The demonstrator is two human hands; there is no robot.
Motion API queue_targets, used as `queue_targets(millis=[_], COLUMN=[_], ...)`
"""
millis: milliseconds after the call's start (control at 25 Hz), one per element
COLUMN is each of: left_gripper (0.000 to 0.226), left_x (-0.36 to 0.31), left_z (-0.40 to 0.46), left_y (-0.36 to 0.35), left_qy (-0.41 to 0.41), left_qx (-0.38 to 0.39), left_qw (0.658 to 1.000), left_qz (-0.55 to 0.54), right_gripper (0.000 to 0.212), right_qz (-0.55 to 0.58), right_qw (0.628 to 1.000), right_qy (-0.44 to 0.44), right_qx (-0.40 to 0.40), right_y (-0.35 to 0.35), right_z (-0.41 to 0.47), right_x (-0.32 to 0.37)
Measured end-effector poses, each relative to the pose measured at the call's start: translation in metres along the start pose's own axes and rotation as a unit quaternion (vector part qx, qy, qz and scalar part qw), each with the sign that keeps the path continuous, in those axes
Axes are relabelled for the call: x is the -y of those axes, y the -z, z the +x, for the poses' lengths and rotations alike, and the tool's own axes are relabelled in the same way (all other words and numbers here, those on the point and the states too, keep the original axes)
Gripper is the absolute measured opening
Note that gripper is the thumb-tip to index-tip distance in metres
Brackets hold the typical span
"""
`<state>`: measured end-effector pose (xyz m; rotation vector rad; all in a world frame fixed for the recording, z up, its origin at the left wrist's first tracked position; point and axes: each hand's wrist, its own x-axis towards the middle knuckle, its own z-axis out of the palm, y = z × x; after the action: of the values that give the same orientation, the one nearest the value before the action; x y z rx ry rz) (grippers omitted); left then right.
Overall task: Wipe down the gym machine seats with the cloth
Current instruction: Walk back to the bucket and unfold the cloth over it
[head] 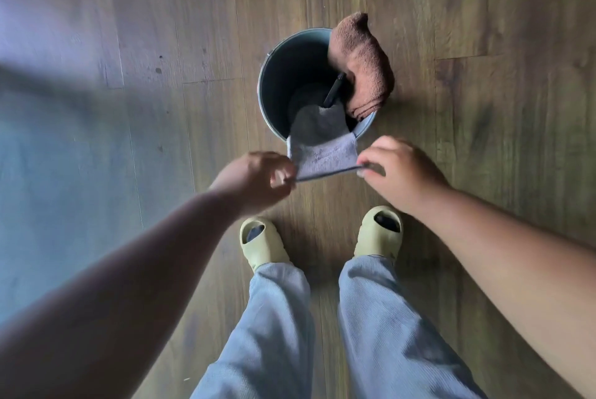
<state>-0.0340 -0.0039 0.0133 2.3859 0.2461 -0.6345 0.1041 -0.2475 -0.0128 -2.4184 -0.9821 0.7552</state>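
Grey cloth hanging over the near rim of a bucket, stretched by its near edge.

The grey cloth (322, 153), a soft, napped rectangle, is draping over the near rim of the metal bucket (274, 76), its far part lying dark inside and its near part hanging outside. The left hand (258, 181) is pinching its near left corner and the right hand (398, 169) its near right corner, pulling the near edge into a taut line slanting up to the right.
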Motion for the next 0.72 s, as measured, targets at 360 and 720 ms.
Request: queue_targets(millis=[360, 720], left_gripper=[0.015, 0.035], left_x=[0.019, 0.037], left_z=[0.040, 0.098], left_y=[-0.029, -0.050], left_qy=[0.134, 0.018], left_qx=[-0.047, 0.001], left_qw=[0.989, 0.959], left_qz=[-0.037, 0.282], right_gripper=[0.021, 0.025], right_qz=[0.022, -0.298], right_qw=[0.988, 0.933], right_qy=[-0.143, 0.022], right_qx=[0.060, 0.200], right_y=[-0.020, -0.052], right_z=[0.033, 0.090], right_x=[-0.015, -0.015])
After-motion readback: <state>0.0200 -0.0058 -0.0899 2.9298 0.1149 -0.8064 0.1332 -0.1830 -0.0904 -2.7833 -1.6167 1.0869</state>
